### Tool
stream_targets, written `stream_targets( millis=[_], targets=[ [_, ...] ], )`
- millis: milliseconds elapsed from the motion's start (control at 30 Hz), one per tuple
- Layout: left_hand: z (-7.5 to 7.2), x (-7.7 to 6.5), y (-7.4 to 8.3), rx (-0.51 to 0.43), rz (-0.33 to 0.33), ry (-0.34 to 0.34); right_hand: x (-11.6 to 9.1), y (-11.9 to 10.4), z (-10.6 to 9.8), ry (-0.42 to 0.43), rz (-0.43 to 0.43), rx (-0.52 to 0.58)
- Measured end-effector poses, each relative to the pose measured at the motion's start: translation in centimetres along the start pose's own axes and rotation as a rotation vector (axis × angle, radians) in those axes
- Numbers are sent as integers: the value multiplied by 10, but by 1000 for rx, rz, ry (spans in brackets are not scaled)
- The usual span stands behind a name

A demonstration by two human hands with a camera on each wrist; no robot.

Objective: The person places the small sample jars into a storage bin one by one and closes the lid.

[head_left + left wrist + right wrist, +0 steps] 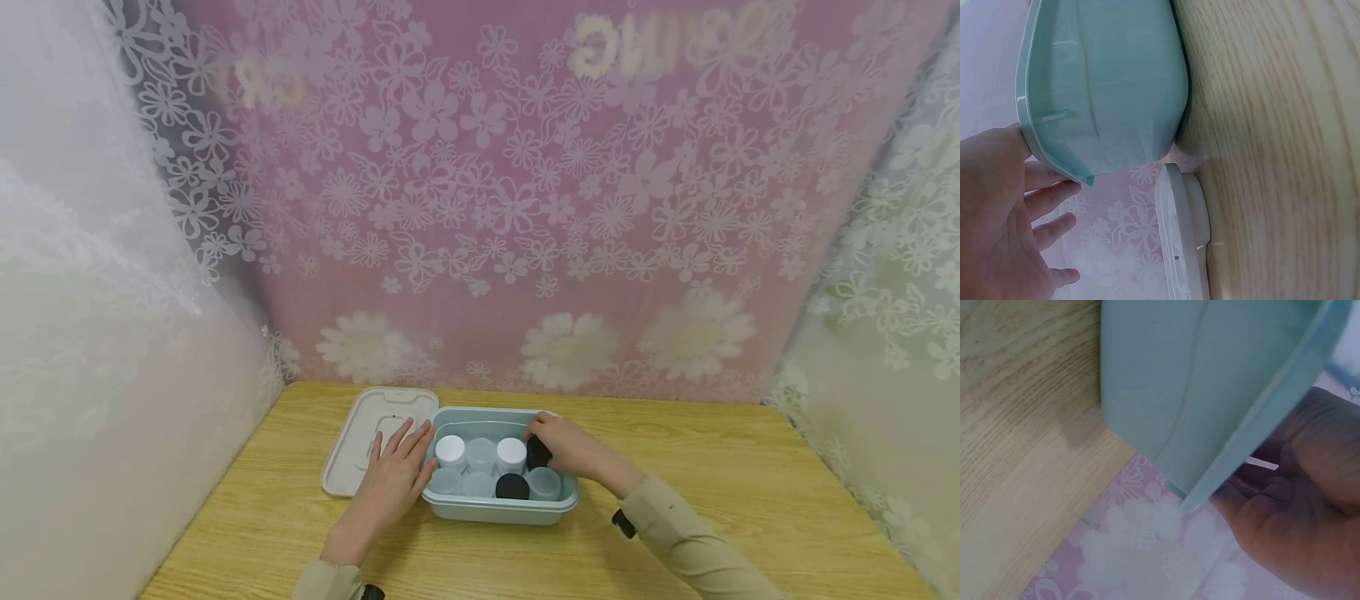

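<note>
A light blue-green plastic bin (495,513) holds two rows of small round jars. Two have white lids, such as the white-lidded jar (451,450); a black-lidded jar (512,487) sits in the near row; several others look translucent. At the bin's far right corner, my right hand (576,450) reaches over the rim and grips another black-lidded jar (537,454), its fingers partly covering it. My left hand (393,479) rests against the bin's left rim, fingers extended and spread. The right wrist view hides those fingertips behind the bin wall.
A white lid (347,450) lies flat on the wooden table (690,467), left of the bin and partly under my left hand. Behind the table hangs a pink floral curtain (465,333), with pale sheets at both sides.
</note>
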State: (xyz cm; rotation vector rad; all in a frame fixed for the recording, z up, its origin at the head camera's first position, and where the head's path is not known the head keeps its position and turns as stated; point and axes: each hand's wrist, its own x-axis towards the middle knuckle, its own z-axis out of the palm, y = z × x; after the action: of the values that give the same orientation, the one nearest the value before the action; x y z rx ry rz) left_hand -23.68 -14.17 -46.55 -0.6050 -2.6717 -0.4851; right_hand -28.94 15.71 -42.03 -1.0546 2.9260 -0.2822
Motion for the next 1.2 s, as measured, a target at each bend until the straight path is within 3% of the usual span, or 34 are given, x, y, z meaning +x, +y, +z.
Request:
stream_targets(
  millis=[267, 667, 833, 1033, 1200],
  targets=[
    [3, 0, -1, -3, 15, 23, -4, 4, -10, 47, 27, 121],
    [2, 1, -3, -69, -33, -22, -3, -5, -10, 367, 137, 478],
    [0, 3, -4, -116, -41, -9, -1, -19, -5, 446, 120, 689],
    [-7, 3, -8, -246, -27, 124, 5, -37, 6, 423, 80, 906],
    [-15, 1, -15, -386, -59, 196, 11, -51, 11, 360, 76, 1117]
  ],
)
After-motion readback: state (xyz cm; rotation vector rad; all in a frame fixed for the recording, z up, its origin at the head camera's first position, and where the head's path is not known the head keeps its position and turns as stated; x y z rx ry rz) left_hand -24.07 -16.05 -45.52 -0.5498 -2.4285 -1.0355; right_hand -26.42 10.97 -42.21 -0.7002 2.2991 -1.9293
